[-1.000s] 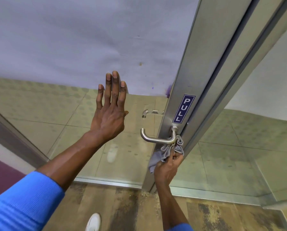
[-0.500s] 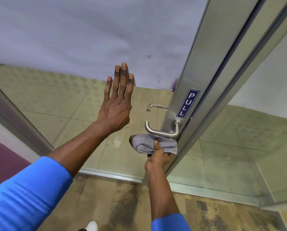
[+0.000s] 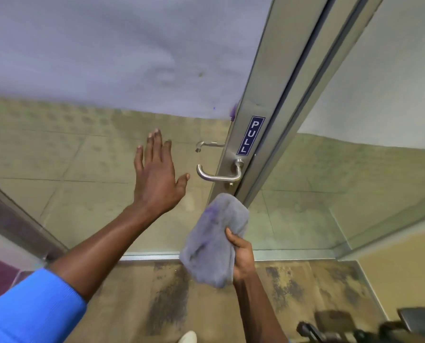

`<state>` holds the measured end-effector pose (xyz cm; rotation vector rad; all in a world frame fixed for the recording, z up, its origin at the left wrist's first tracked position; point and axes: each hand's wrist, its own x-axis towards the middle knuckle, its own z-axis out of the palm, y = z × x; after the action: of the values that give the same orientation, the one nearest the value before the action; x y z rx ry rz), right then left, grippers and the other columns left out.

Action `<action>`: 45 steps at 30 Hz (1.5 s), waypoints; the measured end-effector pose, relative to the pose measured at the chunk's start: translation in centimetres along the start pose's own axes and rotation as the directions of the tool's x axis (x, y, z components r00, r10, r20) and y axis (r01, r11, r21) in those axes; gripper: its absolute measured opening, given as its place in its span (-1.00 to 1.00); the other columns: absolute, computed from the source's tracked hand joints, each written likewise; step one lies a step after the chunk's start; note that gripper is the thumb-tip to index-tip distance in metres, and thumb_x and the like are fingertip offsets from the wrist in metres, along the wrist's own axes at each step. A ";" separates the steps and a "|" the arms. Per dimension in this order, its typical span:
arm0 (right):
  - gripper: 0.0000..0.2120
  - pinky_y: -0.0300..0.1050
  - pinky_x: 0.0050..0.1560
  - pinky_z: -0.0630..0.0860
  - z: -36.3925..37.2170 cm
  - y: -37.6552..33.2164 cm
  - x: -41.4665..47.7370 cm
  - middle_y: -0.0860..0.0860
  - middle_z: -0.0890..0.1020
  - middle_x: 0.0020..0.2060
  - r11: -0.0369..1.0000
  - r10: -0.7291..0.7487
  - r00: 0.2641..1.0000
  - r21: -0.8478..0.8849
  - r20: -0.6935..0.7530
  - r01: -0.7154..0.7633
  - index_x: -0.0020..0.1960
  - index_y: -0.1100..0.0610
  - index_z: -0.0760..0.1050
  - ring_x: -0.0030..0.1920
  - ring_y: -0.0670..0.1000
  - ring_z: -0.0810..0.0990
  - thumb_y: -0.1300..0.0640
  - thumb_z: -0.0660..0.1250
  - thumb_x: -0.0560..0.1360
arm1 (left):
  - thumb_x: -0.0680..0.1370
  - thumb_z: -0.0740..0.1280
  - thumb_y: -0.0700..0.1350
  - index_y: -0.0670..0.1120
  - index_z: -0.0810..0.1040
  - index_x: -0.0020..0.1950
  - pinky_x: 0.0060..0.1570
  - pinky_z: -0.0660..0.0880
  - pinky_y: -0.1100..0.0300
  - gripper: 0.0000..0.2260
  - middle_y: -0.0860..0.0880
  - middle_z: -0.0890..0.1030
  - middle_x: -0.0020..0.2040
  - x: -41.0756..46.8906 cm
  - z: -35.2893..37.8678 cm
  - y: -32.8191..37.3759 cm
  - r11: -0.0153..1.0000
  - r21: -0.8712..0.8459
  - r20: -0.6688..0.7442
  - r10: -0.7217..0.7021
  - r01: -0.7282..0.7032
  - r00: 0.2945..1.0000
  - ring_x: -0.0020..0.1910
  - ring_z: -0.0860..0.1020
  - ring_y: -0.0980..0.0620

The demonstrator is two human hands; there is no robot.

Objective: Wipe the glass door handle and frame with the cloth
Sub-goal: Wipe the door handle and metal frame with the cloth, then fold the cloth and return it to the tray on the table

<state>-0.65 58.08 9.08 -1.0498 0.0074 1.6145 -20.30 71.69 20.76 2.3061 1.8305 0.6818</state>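
Head view: left hand (image 3: pixel 157 179) flat and wide open, fingers spread and pointing up, palm against or just off the glass door (image 3: pixel 88 149), can't tell whether touching. Sits left of the door handle (image 3: pixel 217 176), thumb tip near the handle's free end but apart from it. Blue sleeve (image 3: pixel 31 310) on the left forearm, pushed up toward the elbow, at the lower left corner.

Right hand (image 3: pixel 241 256) gripping a grey cloth (image 3: pixel 212 241), thumb over its front face, fingers hidden behind. Cloth bunched into a thick roll, tilted, upper end just below the handle and overlapping the bottom part of the door frame (image 3: pixel 263 100); contact with the frame unclear. Faint purple smudge on the cloth's upper left.

Handle a silver lever, horizontal, mounted on the metal frame, free end curving toward the left. Not touched by either hand or by the cloth. Blue PULL sticker (image 3: pixel 250 136) on the frame directly above the handle. Second lever visible through the glass, above and left of the first.

Worn brown floor (image 3: pixel 142 293) at the bottom edge, white shoe tip (image 3: pixel 188 337) at the lower middle. Dark blurred object at the lower right corner, not identifiable.
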 end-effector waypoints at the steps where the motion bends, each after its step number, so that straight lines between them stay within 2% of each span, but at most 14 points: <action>1: -0.42 0.24 0.47 0.49 0.2 0.2 -1.0 0.28 0.65 0.32 0.997 0.038 0.994 0.057 0.101 -0.044 0.47 0.28 0.51 0.30 0.29 0.67 0.16 0.51 0.49 | 0.68 0.47 0.14 -0.19 0.34 0.74 0.79 0.02 -0.15 -0.25 -0.24 0.27 0.81 -1.2 0.4 -0.2 0.994 -0.085 0.071 -0.057 0.063 0.996 0.83 0.21 -0.22; 3: -0.44 0.21 0.57 0.37 -0.4 1.0 -2.5 0.29 0.56 0.42 0.990 0.064 0.992 0.115 0.108 -0.076 0.56 0.32 0.42 0.39 0.30 0.58 0.15 0.32 0.60 | 0.67 0.50 0.18 -0.13 0.61 0.51 0.60 0.39 -0.08 -0.47 -0.16 0.66 0.50 -3.4 1.0 -0.8 0.930 -0.299 0.303 -0.121 0.215 0.945 0.54 0.58 -0.20; 6: -0.63 0.23 0.40 0.58 0.0 2.4 -4.7 0.31 0.71 0.20 0.978 -0.009 0.994 0.209 0.106 -0.013 0.32 0.28 0.65 0.20 0.29 0.72 0.19 0.24 0.62 | 0.67 0.44 0.34 -0.15 0.75 0.21 0.37 0.63 -0.11 -0.46 -0.07 0.82 0.22 -6.7 1.5 -2.2 0.671 -0.535 0.708 0.025 0.514 0.705 0.14 0.78 -0.09; 8: -0.63 0.25 0.27 0.64 0.4 3.2 -6.3 0.36 0.71 0.14 0.973 -0.047 0.993 0.232 0.112 0.020 0.34 0.33 0.57 0.14 0.32 0.74 0.24 0.23 0.60 | 0.57 0.45 0.45 -0.25 0.75 0.21 0.19 0.66 -0.03 -0.27 -0.04 0.83 0.12 -8.9 1.4 -3.3 0.558 -0.554 0.809 0.185 0.618 0.558 0.00 0.74 -0.05; 11: -0.30 0.31 0.50 0.45 0.7 4.9 -8.9 0.35 0.58 0.38 0.993 -0.117 0.978 0.011 0.174 0.117 0.54 0.35 0.41 0.35 0.32 0.62 0.20 0.55 0.48 | 0.48 0.59 0.36 -0.27 0.78 0.17 0.06 0.61 0.09 -0.32 -0.18 0.83 0.13 -12.0 1.3 -5.0 0.532 -0.548 0.836 0.321 0.646 0.445 0.01 0.73 -0.04; 18: -0.66 0.24 0.41 0.60 -1.0 8.2 -13.2 0.27 0.67 0.34 0.853 -0.296 0.940 -0.395 0.171 0.341 0.38 0.22 0.62 0.40 0.27 0.64 0.21 0.50 0.62 | 0.65 0.58 -0.15 -0.09 0.82 0.07 -0.12 0.64 0.17 -0.96 -0.10 0.83 0.01 -16.4 0.5 -6.4 0.503 -0.607 0.793 0.325 0.616 0.515 -0.03 0.77 -0.02; 24: -0.83 -0.01 0.04 0.71 -2.4 10.2 -19.0 0.09 0.82 0.03 0.570 -0.577 0.805 -0.636 0.142 0.521 0.05 0.04 0.79 0.09 0.00 0.79 0.24 0.52 0.52 | 0.53 0.52 -0.33 -0.04 0.75 0.35 0.01 0.70 0.12 -0.59 -0.17 0.83 0.22 -20.2 0.7 -6.6 0.380 -0.672 0.737 0.428 0.636 0.523 0.16 0.80 -0.07; 28: -0.55 0.13 0.39 0.57 -3.4 9.9 -21.3 0.15 0.70 0.28 0.345 -0.548 0.739 -0.699 0.392 0.626 -0.06 0.24 0.81 0.36 0.17 0.66 0.59 0.22 0.59 | 0.40 0.38 -0.38 -0.06 0.81 -0.15 -0.04 0.58 0.10 -0.71 -0.17 0.78 -0.01 -21.9 1.4 -5.5 0.356 -0.695 0.713 0.451 0.624 0.537 0.02 0.69 -0.10; 32: -0.57 0.21 0.34 0.60 -4.8 10.6 -23.3 0.13 0.72 0.25 0.299 -0.620 0.691 -0.703 0.372 0.646 -0.19 0.26 0.79 0.31 0.20 0.68 0.65 0.29 0.53 | 0.48 0.16 -0.66 -0.16 0.77 -0.28 0.17 0.43 -0.16 -0.46 -0.51 0.69 0.20 -24.0 2.0 -4.0 0.273 -0.648 0.742 0.438 0.711 0.508 0.15 0.61 -0.30; 35: -0.60 0.12 0.32 0.64 -6.4 10.9 -24.9 0.11 0.76 0.21 0.297 -0.709 0.644 -0.706 0.288 0.643 -0.23 0.24 0.78 0.25 0.17 0.73 0.66 0.34 0.46 | 0.48 0.17 -0.53 -0.19 0.82 -0.01 -0.02 0.65 0.00 -0.54 -0.32 0.73 0.16 -24.9 1.9 -2.7 0.133 -0.562 0.770 0.445 0.816 0.457 -0.02 0.71 -0.21; 38: -0.67 -0.01 0.23 0.67 -8.2 11.1 -26.5 0.08 0.80 0.08 0.310 -0.760 0.617 -0.720 0.205 0.621 -0.13 0.24 0.76 0.16 0.11 0.77 0.60 0.38 0.51 | 0.59 0.30 -0.14 -0.20 0.67 0.32 -0.12 0.64 0.02 -0.65 -0.22 0.77 0.05 -26.2 2.0 -1.2 -0.001 -0.417 0.806 0.461 0.909 0.370 -0.21 0.76 -0.11; 41: -0.61 -0.18 0.14 0.64 -10.6 11.2 -28.8 0.00 0.78 -0.04 0.286 -0.807 0.576 -0.764 0.134 0.578 -0.04 0.03 0.73 0.03 -0.04 0.76 0.52 0.40 0.56 | 0.67 0.34 0.16 -0.20 0.80 0.17 0.12 0.67 0.00 -0.55 -0.20 0.81 0.09 -28.8 2.1 1.8 0.159 -0.423 0.814 0.499 0.892 0.297 -0.04 0.78 -0.08; 43: -0.69 -0.17 0.12 0.64 -12.5 11.2 -30.5 -0.02 0.76 -0.02 0.293 -0.810 0.575 -0.773 0.112 0.563 0.03 0.02 0.67 0.03 -0.02 0.75 0.43 0.43 0.59 | 0.63 0.42 0.12 -0.29 0.76 0.34 0.46 0.58 -0.15 -0.48 -0.28 0.76 0.35 -31.0 2.1 4.1 0.279 -0.432 0.834 0.486 0.858 0.261 0.26 0.73 -0.16; 45: -0.75 -0.12 0.11 0.67 -14.4 11.3 -32.5 -0.02 0.76 0.06 0.335 -0.806 0.585 -0.747 0.087 0.574 0.14 0.04 0.59 0.08 0.03 0.76 0.34 0.49 0.59 | 0.61 0.56 0.05 -0.28 0.72 0.43 0.54 0.47 -0.17 -0.48 -0.30 0.70 0.47 -33.1 2.2 6.1 0.338 -0.420 0.835 0.507 0.842 0.213 0.37 0.65 -0.17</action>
<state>-2.47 21.27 14.80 -1.5974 -0.8589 0.5622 -19.48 39.12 12.02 0.8986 0.6013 -0.0300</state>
